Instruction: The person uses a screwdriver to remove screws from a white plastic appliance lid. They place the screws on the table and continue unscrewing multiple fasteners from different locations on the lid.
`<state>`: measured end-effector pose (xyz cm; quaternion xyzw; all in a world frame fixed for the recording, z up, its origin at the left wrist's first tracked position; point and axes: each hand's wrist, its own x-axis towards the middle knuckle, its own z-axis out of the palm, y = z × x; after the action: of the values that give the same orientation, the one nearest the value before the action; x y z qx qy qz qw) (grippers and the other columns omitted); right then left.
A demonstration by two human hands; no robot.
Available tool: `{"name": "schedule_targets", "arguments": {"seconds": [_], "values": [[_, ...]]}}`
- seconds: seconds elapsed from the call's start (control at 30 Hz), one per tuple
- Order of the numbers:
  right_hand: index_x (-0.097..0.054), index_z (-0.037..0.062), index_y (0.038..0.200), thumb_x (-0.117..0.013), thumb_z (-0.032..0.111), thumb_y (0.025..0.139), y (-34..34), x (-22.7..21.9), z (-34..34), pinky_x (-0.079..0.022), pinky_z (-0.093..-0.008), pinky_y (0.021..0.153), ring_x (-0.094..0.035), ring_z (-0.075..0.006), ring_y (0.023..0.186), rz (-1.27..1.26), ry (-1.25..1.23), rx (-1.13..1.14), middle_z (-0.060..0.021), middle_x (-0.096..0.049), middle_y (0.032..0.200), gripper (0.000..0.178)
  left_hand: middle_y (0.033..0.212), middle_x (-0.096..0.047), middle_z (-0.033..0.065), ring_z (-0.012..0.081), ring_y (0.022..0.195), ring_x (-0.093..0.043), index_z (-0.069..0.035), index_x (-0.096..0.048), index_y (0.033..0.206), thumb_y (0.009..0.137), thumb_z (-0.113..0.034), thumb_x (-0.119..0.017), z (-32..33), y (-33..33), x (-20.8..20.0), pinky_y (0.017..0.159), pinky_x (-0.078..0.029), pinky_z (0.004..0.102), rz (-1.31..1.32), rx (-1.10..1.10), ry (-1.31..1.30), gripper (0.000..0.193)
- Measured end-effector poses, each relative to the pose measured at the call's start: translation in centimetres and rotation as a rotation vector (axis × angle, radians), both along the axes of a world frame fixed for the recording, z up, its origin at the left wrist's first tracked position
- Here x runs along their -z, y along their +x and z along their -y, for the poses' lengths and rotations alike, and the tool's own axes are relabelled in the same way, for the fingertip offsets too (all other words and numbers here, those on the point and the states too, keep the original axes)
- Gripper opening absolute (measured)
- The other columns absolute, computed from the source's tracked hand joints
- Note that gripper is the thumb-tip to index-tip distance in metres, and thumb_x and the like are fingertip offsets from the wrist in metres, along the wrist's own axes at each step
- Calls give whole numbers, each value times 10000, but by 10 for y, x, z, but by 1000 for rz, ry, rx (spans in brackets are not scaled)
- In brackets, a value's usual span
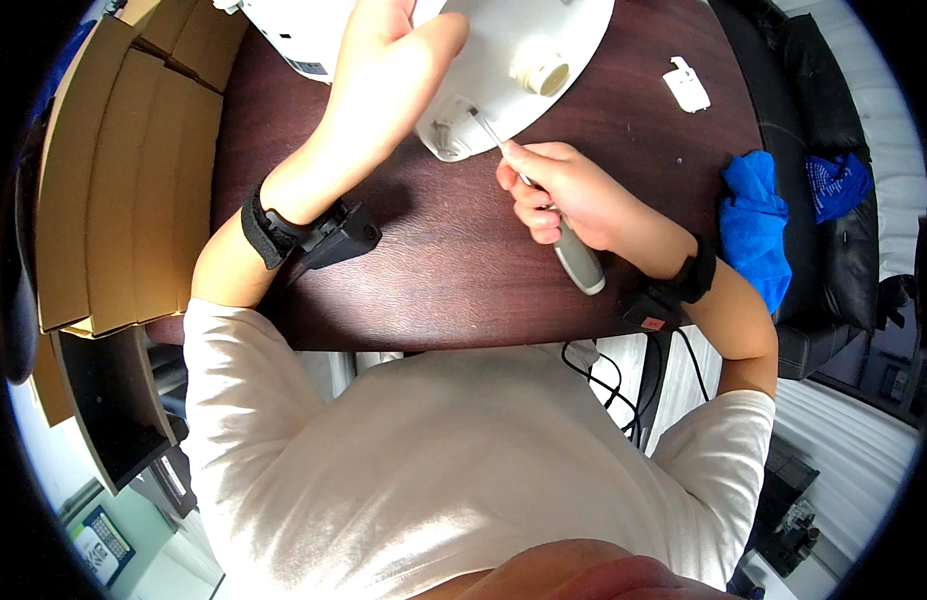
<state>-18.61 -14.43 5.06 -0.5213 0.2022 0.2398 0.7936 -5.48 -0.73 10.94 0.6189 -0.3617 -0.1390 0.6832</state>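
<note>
A white plastic housing (489, 55) with a rounded edge lies on the dark wooden table, cut off by the top of the view. A cream round neck (544, 74) stands out of it. My left hand (394, 60) is over the housing's left part; its thumb shows, while the other fingers are cut off by the upper edge. In my right hand (559, 190), closed fingers hold a screwdriver (581, 262) with a grey handle. Its thin metal shaft points up and left, the tip at a recess (452, 125) in the housing's near end. Whether it touches is unclear.
A small white plastic piece (687, 86) lies at the table's far right, with a tiny object (681, 160) nearer me. A blue cloth (756, 225) hangs by the right edge, beside a black sofa (824, 260). Cardboard boxes (134, 170) line the left side.
</note>
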Motion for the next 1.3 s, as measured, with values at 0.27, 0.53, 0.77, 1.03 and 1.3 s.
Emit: {"name": "schedule_targets", "arguments": {"seconds": [0.27, 0.53, 0.77, 1.03, 1.3], "values": [[-598, 16, 812, -474, 239, 970, -5, 6, 18, -464, -434, 533, -587, -346, 519, 730, -1382, -48, -176, -610, 637, 300, 952, -574, 40, 90, 753, -497, 8, -504, 1242, 746, 39, -454, 0, 9, 4, 647, -418, 214, 24, -8, 23, 499], [-605, 19, 793, -490, 252, 961, 2, 5, 4, -499, -440, 548, -616, -359, 574, 656, -1573, -128, -190, -605, 627, 309, 969, -575, 43, 88, 764, -498, 9, -502, 1245, 744, 37, -456, -2, 5, 0, 656, -421, 212, 24, -14, 22, 504], [-606, 15, 795, -497, 245, 957, 1, 2, 2, -508, -423, 536, -625, -339, 566, 689, -1652, -137, -180, -612, 620, 301, 983, -573, 46, 91, 773, -501, 9, -498, 1247, 746, 36, -457, -2, 4, -1, 662, -425, 214, 27, -10, 0, 503], [-606, 23, 798, -489, 249, 962, 1, 4, 1, -503, -419, 519, -623, -335, 556, 692, -1638, -133, -172, -611, 612, 303, 981, -571, 47, 92, 764, -502, 10, -499, 1244, 746, 37, -462, -3, 3, -2, 660, -426, 215, 21, -12, 16, 500], [-596, 29, 791, -476, 248, 971, 1, 5, 1, -500, -416, 512, -620, -335, 550, 685, -1634, -123, -166, -605, 600, 308, 987, -570, 46, 89, 778, -498, 7, -501, 1243, 746, 37, -459, -2, 2, -2, 666, -423, 213, -8, -10, 11, 500]]}}
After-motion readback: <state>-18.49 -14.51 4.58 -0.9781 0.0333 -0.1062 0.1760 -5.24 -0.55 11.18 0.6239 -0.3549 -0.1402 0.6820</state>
